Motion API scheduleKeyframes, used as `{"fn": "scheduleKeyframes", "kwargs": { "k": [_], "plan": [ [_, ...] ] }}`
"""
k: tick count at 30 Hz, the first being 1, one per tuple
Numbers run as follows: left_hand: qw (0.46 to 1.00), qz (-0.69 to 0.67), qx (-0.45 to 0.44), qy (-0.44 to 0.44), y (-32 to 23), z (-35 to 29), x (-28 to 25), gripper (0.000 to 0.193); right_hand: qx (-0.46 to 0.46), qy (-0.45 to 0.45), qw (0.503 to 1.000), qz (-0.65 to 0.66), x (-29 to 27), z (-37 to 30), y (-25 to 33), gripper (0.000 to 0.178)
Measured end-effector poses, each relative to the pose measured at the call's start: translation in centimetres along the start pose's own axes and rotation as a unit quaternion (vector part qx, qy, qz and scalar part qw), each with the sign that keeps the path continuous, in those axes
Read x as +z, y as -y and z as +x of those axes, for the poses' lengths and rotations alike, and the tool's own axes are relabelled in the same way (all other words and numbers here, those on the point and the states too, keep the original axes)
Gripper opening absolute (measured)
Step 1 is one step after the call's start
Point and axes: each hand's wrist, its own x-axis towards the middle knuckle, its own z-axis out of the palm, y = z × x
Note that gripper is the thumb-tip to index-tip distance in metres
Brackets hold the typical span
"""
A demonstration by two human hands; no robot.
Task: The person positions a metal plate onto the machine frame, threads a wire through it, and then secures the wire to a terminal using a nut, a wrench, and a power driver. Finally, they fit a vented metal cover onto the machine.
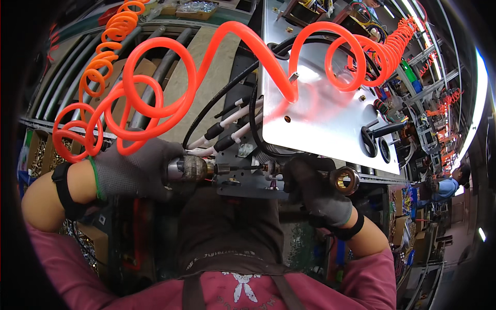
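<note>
My left hand [132,170], in a grey knit glove, is closed around a power driver [192,168] lying level. Its socket and thin bit point right, toward a small metal fitting [269,168] at the near edge of a dark metal bracket plate [248,190]. On the other side of that fitting, my right hand [315,188], in a dark glove, grips a tool with a ring-shaped metal end [345,181] that sticks out beside the thumb side. The fingertips of the right hand are partly hidden. Just beyond lies a shiny sheet-metal panel [315,121].
Orange coiled air hoses [160,77] hang across the front of my view. Black cables and white-sleeved leads [219,129] run beside the panel. A roller conveyor [62,82] stands at the left, with boxes of small screws [41,155] near it. Another person [449,183] is far right.
</note>
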Motion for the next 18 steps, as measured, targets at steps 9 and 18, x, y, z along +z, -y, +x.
{"fn": "scheduleKeyframes", "kwargs": {
  "k": [9,18],
  "plan": [
    [0.998,-0.042,0.031,-0.040,0.2,0.2,0.5,0.043,0.088,-0.029,0.996,-0.003,0.9,0.4,0.7,0.033],
    [0.999,0.023,-0.012,-0.035,-0.4,0.2,0.4,0.041,0.031,-0.038,0.999,0.000,0.9,0.4,0.4,0.027]
  ]
}}
